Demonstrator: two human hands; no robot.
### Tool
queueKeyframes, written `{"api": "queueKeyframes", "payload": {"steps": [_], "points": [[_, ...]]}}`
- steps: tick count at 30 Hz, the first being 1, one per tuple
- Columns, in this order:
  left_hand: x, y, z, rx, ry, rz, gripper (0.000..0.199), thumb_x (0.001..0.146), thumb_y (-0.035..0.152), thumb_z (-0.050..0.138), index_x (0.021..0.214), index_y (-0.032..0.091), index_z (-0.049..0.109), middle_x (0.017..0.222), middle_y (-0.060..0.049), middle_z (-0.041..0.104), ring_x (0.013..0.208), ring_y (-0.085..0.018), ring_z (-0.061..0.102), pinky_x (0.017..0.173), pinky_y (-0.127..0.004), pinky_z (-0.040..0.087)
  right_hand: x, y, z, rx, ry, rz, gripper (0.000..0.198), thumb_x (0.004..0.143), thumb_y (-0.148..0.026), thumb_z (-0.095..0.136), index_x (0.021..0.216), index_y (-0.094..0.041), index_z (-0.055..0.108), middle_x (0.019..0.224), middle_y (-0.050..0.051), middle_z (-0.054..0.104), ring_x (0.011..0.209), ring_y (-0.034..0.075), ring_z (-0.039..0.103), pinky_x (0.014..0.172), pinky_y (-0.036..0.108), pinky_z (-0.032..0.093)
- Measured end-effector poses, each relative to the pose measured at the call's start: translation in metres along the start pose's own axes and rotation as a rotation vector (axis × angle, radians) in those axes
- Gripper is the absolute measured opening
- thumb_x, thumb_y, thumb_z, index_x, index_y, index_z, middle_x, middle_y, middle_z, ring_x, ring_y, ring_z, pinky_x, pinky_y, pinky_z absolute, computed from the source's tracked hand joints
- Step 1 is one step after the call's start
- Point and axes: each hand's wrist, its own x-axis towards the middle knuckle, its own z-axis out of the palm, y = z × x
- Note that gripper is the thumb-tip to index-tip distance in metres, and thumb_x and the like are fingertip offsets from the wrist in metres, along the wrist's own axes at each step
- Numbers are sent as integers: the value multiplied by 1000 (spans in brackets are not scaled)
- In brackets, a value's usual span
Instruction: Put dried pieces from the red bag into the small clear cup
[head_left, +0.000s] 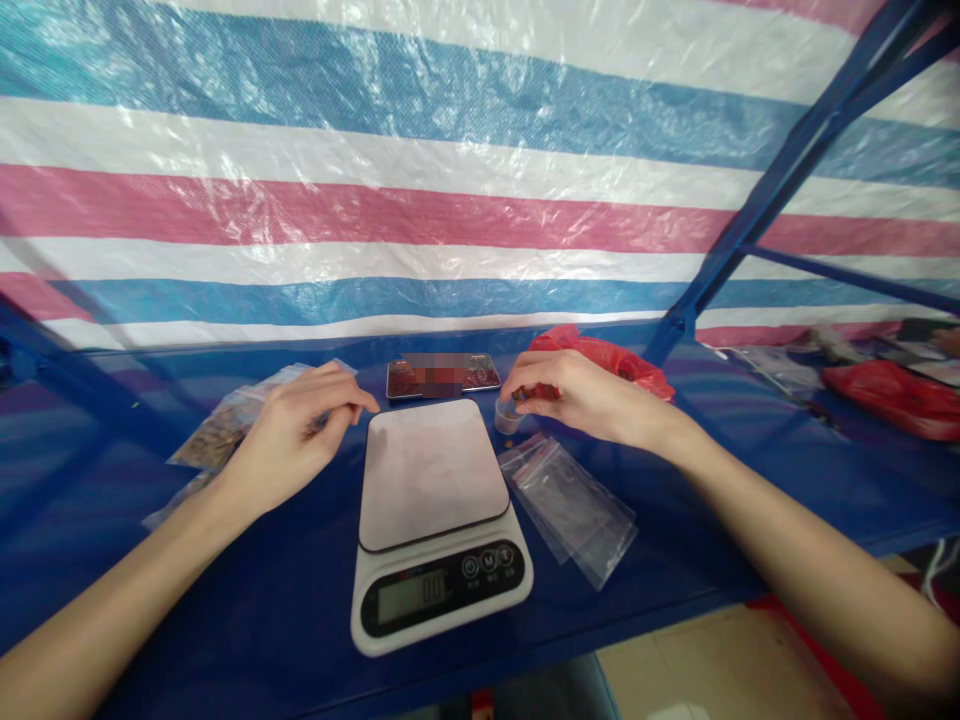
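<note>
I have a small clear cup (507, 422) standing just beside the scale's far right corner, its mouth partly hidden from me (one loose brown piece (509, 444) lies right in front of it). The scale (442, 540) is white, with a pale square platform (431, 475), and its lit display (411, 596) reads 0.0. Clear resealable bags (577, 505) lie flat, overlapping, at a slant just beside its right side. Well to the left, I can partly see a clear bag of small brown pieces (206, 440)
</note>
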Motion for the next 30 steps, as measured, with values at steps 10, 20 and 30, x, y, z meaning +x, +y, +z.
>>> {"api": "queueKeyframes", "payload": {"steps": [10, 20, 30], "points": [[-3, -4, 1, 0, -32, -5, 31, 97, 9, 47, 88, 20, 75, 77, 0, 67, 78, -17, 60, 74, -31, 47, 0, -4, -1, 3, -2, -1, 17, 98, -9, 69, 102, -19, 82, 104, 8, 76, 93, 19, 74, 86, 31, 55], [1, -1, 1, -3, -25, 7, 33, 96, 9, 47, 86, 20, 76, 74, 0, 66, 76, -17, 60, 72, -30, 47, -8, -5, -12, 11, 63, 13, 13, 99, -19, 68, 101, -18, 80, 101, 8, 78, 91, 20, 73, 83, 32, 55], [7, 2, -1, 42, 38, 27, 30, 97, 10, 49, 84, 20, 75, 77, -1, 71, 77, -18, 64, 75, -32, 49, -30, 27, 16, -150, -69, 194, 8, 95, -23, 76, 88, -20, 76, 87, 3, 78, 79, 20, 71, 73, 29, 47]]}}
